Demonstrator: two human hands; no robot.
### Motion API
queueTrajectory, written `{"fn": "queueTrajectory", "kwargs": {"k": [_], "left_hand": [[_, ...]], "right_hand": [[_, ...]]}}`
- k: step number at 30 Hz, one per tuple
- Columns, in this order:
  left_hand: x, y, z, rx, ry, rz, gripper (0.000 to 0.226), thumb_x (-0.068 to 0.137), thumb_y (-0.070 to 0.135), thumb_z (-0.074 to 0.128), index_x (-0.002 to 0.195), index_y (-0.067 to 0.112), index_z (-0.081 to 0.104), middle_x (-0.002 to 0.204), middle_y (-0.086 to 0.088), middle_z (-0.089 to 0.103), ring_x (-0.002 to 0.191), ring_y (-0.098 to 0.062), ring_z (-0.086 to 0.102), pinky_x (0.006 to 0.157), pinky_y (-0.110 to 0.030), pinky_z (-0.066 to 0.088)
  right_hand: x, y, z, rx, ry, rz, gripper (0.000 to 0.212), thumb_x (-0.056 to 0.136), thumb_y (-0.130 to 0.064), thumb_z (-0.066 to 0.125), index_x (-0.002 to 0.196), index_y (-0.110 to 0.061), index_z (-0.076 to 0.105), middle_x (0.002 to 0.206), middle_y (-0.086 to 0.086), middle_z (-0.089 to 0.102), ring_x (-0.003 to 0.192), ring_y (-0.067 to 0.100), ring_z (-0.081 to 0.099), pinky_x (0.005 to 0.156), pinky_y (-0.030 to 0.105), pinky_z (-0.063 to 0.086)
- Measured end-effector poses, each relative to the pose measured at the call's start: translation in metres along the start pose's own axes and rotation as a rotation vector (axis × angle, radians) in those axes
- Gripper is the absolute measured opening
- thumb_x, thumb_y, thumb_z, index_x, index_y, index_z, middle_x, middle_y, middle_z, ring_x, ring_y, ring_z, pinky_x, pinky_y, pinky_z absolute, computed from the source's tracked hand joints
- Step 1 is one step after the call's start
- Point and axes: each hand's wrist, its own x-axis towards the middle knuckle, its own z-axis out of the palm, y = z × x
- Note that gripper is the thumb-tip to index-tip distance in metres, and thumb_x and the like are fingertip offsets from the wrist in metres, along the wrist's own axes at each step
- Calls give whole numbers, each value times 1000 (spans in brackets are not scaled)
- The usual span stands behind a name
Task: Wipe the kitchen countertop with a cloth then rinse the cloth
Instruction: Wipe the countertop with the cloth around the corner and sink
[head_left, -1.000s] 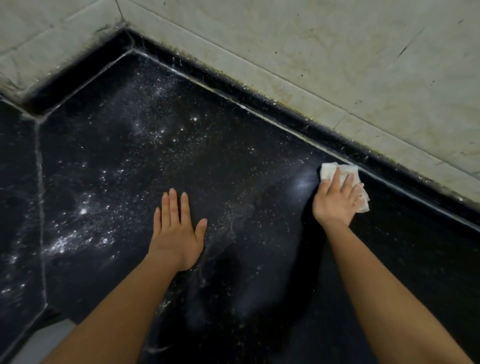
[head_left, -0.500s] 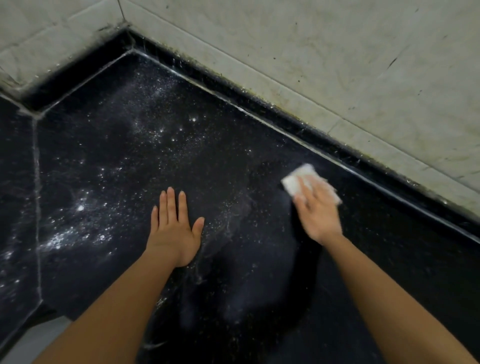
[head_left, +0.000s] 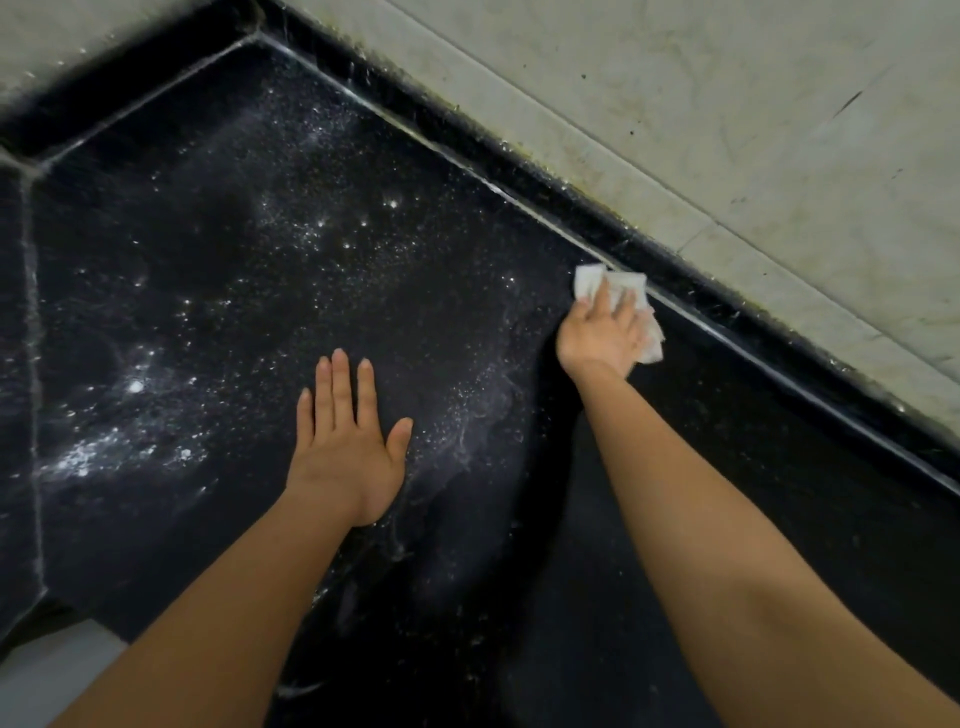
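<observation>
Both my left hand and my right hand are down on the black worktop. My left lies flat, palm down, fingers straight and close together, thumb out to the side, holding nothing. My right, arm stretched further forward, presses a crumpled white cloth under spread, fairly straight fingers, right against the pale seam below the tiled wall. White specks dust the worktop left of my left hand.

Black polished stone countertop, white powder speckles far left; white crumpled cloth; grey-beige marbled wall tiles.
</observation>
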Motion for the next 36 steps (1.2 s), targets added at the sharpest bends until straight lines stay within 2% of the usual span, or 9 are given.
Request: {"fn": "queueTrajectory", "kwargs": {"k": [5,9,11,14,16,20,29,32,36], "left_hand": [[1,-1,1,9,4,-11,68,96,50,0,135,11,-39,139,-10,-49,131,-23,-43,112,-40,-21],[0,0,-2,11,-16,-19,67,96,50,0,135,11,-39,137,-10,-50,130,-22,-43,112,-40,-21],[0,1,-2,8,-14,-15,67,96,50,0,135,11,-39,138,-10,-50,129,-22,-44,113,-40,-20],[0,0,-3,-1,-13,-4,67,96,50,0,135,12,-39,139,-9,-49,129,-21,-44,113,-40,-20],[0,0,-3,-8,-13,-4,67,96,50,0,135,12,-38,138,-9,-49,128,-21,-45,113,-40,-21],[0,0,-2,-1,-10,-9,67,96,50,-1,136,11,-38,139,-10,-50,129,-22,-45,111,-40,-22],[1,0,0,-2,0,-22,67,95,51,-1,135,13,-40,138,-8,-51,129,-21,-45,113,-40,-21],[2,0,1,6,6,-27,67,95,51,-1,135,13,-39,138,-7,-50,131,-21,-43,114,-40,-20],[1,0,1,15,10,-31,67,95,52,0,136,14,-38,138,-6,-49,133,-21,-41,115,-40,-19]], "right_hand": [[6,-48,8,-33,-170,-352,51,102,-39,20,151,-33,7,161,2,-4,146,25,-11,118,40,-9],[4,-7,-9,-114,-297,-674,49,103,-42,24,150,-34,17,161,-3,2,147,17,-10,117,34,-8],[2,28,-18,-116,-249,-666,49,102,-44,28,149,-33,23,160,-4,8,147,15,-3,119,32,-3],[-7,84,-27,-22,-14,-358,48,101,-41,34,147,-27,33,159,0,17,146,19,9,119,32,2],[-17,107,-27,14,98,-161,48,102,-35,33,147,-21,33,158,6,20,146,22,10,119,34,2],[-13,84,-19,5,99,-60,49,103,-32,26,151,-22,22,159,7,13,147,25,3,118,37,-3],[23,-50,6,-110,-122,-423,51,102,-38,21,152,-30,13,161,5,4,147,26,-3,118,36,-3],[9,-60,10,-122,-191,-599,50,102,-39,23,151,-31,16,161,3,7,147,26,-4,118,35,-2],[-17,-33,10,-91,-275,-872,48,102,-36,33,149,-29,27,160,1,12,147,22,-1,118,35,-2]]}}
